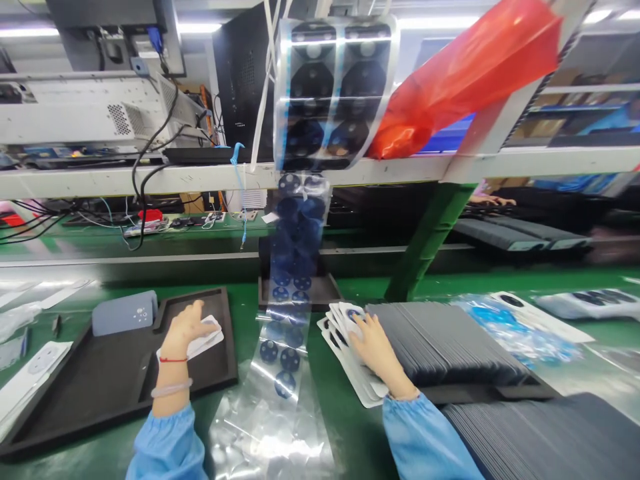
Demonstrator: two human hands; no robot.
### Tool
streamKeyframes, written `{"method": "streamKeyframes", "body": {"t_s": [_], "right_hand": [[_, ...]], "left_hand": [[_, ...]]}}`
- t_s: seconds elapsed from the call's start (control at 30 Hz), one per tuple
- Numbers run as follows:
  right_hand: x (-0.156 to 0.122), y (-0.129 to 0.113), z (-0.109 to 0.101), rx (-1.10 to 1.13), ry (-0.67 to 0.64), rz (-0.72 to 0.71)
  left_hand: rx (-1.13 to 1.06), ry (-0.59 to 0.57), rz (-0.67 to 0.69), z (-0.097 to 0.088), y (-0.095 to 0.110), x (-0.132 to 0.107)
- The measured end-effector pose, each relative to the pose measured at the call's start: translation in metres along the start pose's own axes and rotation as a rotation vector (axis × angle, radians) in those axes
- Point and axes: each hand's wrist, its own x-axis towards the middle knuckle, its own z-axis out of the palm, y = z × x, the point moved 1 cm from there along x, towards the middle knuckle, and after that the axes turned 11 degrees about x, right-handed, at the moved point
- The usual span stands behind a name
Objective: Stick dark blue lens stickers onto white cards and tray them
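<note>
Holding the left hand [184, 328] over a white card [206, 342] in the black tray [75, 387], with thumb spread away from fingers; cannot tell whether gripping it. Touching the fanned cards [353, 380] with parted fingers of the right hand [374, 343], just beside a grey stack [445, 340]; cannot tell whether pinching any. Standing tilted in the tray, left of the card: a blue-grey panel [123, 315]. Hanging between both hands, from a roll [336, 87]: a clear strip [290, 359] with dark discs.
</note>
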Motion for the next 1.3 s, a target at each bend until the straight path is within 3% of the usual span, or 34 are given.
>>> {"method": "streamKeyframes", "body": {"t_s": [0.1, 0.17, 0.27, 0.37, 0.57, 0.77, 0.93, 1.07, 1.13, 1.23, 1.3], "right_hand": [[-0.014, -0.010, 0.009, 0.010, -0.013, -0.062], [-0.033, -0.031, 0.024, 0.039, -0.109, -0.152], [-0.063, -0.058, 0.053, 0.081, -0.491, -0.345], [-0.082, -0.059, 0.075, 0.045, -0.737, -0.331], [-0.092, -0.038, 0.083, 0.055, -0.618, -0.298], [-0.097, -0.049, 0.084, 0.018, -0.492, -0.381], [-0.097, -0.053, 0.083, 0.048, -0.488, -0.399], [-0.093, -0.062, 0.071, 0.111, -0.542, -0.395], [-0.086, -0.071, 0.060, 0.231, -0.675, -0.343], [-0.065, -0.095, 0.042, 0.590, -0.885, -0.114], [-0.045, -0.116, 0.033, 0.816, -0.753, 0.061]], "left_hand": [[0.082, -0.018, -0.160, 0.013, -0.034, 0.015], [0.111, -0.038, -0.189, 0.023, -0.046, 0.021], [0.150, -0.063, -0.203, 0.035, -0.055, 0.028], [0.174, -0.090, -0.207, 0.042, -0.061, 0.033], [0.171, -0.101, -0.188, 0.043, -0.064, 0.036], [0.071, -0.105, -0.122, 0.040, -0.061, 0.036], [-0.027, -0.024, -0.076, 0.034, -0.057, 0.034], [-0.183, 0.056, -0.006, 0.020, -0.047, 0.024], [-0.296, 0.105, 0.035, 0.009, -0.038, 0.016], [-0.506, 0.129, 0.115, -0.006, -0.016, 0.001], [-0.666, 0.104, 0.185, -0.011, 0.006, -0.009]]}}
